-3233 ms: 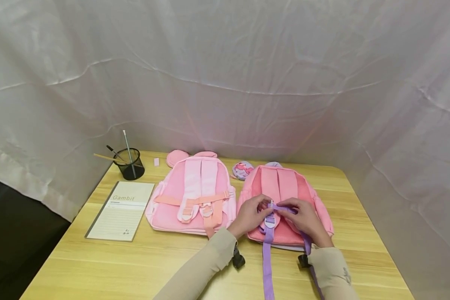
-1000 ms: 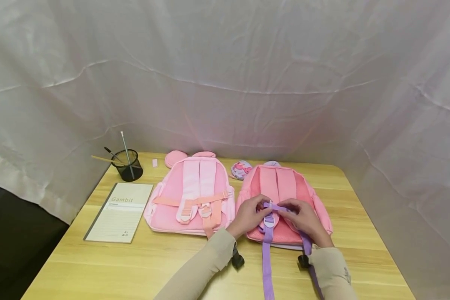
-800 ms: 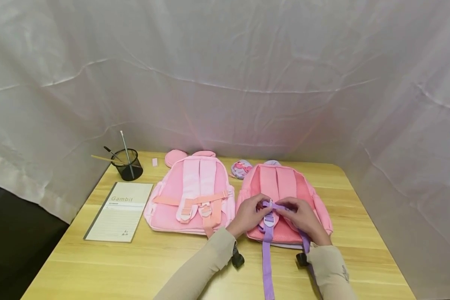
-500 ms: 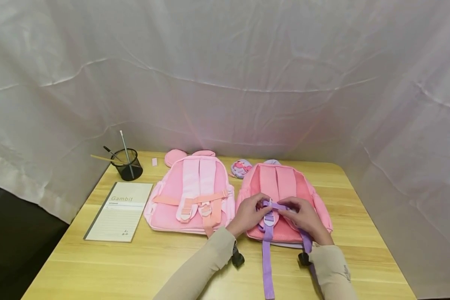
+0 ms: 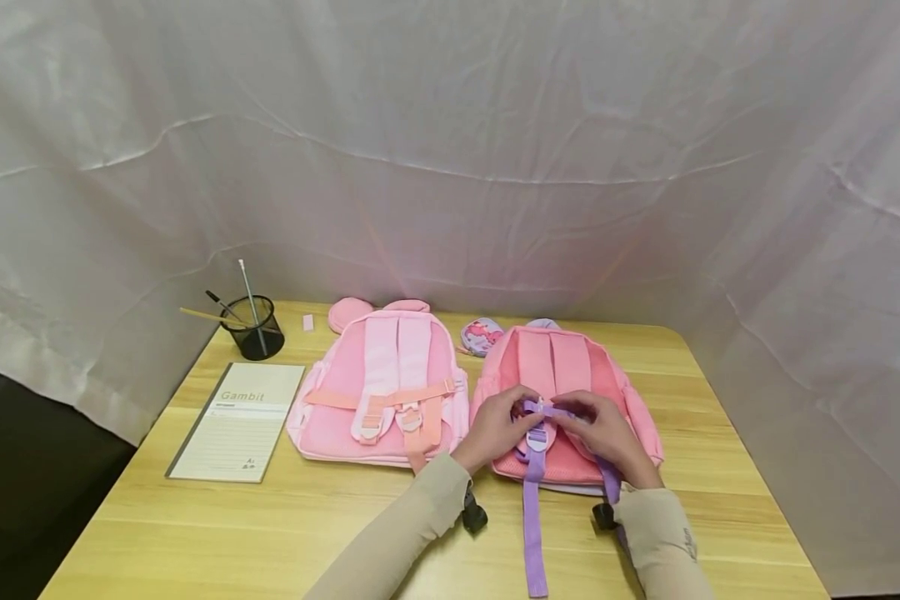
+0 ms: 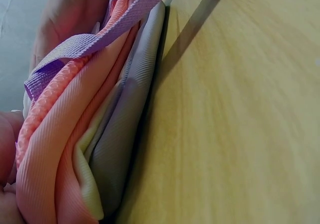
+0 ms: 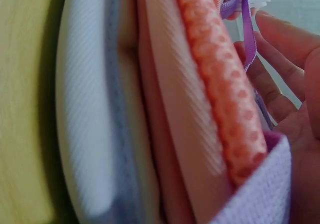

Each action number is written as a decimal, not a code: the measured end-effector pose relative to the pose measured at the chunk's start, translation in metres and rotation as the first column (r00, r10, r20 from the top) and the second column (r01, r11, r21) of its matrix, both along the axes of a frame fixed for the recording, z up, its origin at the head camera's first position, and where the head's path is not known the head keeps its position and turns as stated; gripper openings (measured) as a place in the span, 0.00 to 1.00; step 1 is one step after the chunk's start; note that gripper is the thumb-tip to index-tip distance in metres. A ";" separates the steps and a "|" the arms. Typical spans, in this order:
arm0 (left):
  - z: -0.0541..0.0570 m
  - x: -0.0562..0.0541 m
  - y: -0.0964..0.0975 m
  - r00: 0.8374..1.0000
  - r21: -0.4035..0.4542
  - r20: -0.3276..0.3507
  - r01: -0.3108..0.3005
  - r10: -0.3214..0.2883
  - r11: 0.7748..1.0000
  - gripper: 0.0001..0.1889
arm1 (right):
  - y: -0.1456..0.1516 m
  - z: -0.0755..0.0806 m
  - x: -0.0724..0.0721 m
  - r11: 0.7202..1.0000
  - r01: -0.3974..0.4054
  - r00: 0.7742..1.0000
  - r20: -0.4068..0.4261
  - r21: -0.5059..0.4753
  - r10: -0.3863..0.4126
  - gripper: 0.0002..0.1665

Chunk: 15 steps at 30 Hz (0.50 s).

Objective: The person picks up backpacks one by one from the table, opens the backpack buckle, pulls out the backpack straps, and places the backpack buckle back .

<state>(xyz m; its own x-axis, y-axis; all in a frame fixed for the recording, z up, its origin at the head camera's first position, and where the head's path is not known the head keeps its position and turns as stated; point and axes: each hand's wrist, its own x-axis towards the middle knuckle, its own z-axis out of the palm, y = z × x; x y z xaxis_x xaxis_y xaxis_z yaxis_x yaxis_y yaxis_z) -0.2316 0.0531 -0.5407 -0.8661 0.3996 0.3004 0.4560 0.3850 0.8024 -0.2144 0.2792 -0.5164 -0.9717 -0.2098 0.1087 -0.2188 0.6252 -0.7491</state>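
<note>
Hands are meeting on the back of the coral pink backpack (image 5: 570, 375), which is lying flat on the right side of the wooden counter (image 5: 270, 525). The left hand (image 5: 495, 427) is curling its fingers and pinching the purple strap (image 5: 532, 517) near the little white buckle (image 5: 537, 440). The right hand (image 5: 603, 433) is pinching the same purple strap from the other side, with its fingers bent over it. The two hands are almost touching each other. One long end of the purple strap is hanging down over the counter toward the person, between the two beige sleeves.

A light pink backpack (image 5: 382, 392) is lying just beside the coral one, on its left, also with its back side up. A small purple pouch (image 5: 482, 335) is sitting behind the two bags, between them. A notebook (image 5: 238, 421) with the word Gambit on it is lying to the left. A black mesh cup (image 5: 257, 327) is standing behind the notebook and is holding pens. A white cloth (image 5: 450, 150) is hanging all around the counter.
</note>
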 end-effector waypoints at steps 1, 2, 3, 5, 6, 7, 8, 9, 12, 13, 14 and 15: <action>0.000 0.000 0.000 1.000 0.002 0.004 -0.001 0.001 1.000 0.14 | 0.001 0.000 0.000 1.000 0.002 1.000 0.001 -0.007 -0.002 0.19; 0.000 0.000 0.000 1.000 0.006 0.011 -0.002 0.002 1.000 0.14 | 0.001 0.001 0.000 1.000 0.000 1.000 -0.001 -0.014 0.000 0.20; -0.001 0.000 0.000 1.000 0.011 0.017 -0.003 0.003 1.000 0.14 | 0.001 0.001 0.001 1.000 -0.001 1.000 0.001 -0.022 0.001 0.20; -0.001 -0.001 0.000 1.000 0.018 0.028 -0.006 0.005 1.000 0.15 | 0.000 0.003 0.001 0.999 -0.005 1.000 0.005 -0.039 0.005 0.20; -0.002 -0.001 0.000 0.999 0.022 0.034 -0.007 0.006 1.000 0.15 | -0.001 0.004 0.001 0.999 -0.008 1.000 0.007 -0.050 0.009 0.21; -0.002 -0.001 0.000 0.999 0.028 0.037 -0.007 0.006 1.000 0.15 | -0.002 0.005 0.001 0.998 -0.010 1.000 0.013 -0.065 0.010 0.21; -0.002 -0.002 0.000 0.999 0.030 0.039 -0.008 0.007 1.000 0.15 | -0.003 0.006 0.001 0.997 -0.022 1.000 0.010 -0.070 0.022 0.21; -0.002 -0.002 0.000 0.999 0.031 0.039 -0.008 0.007 0.999 0.15 | -0.004 0.007 0.001 0.997 -0.034 0.999 0.008 -0.073 0.034 0.22; -0.002 -0.002 0.000 0.999 0.032 0.042 -0.006 0.005 0.999 0.16 | -0.008 0.008 0.000 0.995 -0.066 0.998 -0.007 -0.070 0.065 0.21; -0.002 -0.002 0.000 0.999 0.033 0.045 -0.004 0.003 0.999 0.16 | -0.009 0.008 0.000 0.995 -0.072 0.997 -0.015 -0.063 0.071 0.20; -0.002 -0.002 0.000 0.999 0.034 0.049 -0.003 0.001 0.999 0.17 | -0.011 0.008 -0.001 0.996 -0.075 0.997 -0.023 -0.055 0.074 0.19; -0.001 -0.002 0.001 0.999 0.039 0.054 -0.001 -0.001 0.999 0.18 | -0.011 0.007 -0.001 0.996 -0.074 0.997 -0.029 -0.049 0.072 0.18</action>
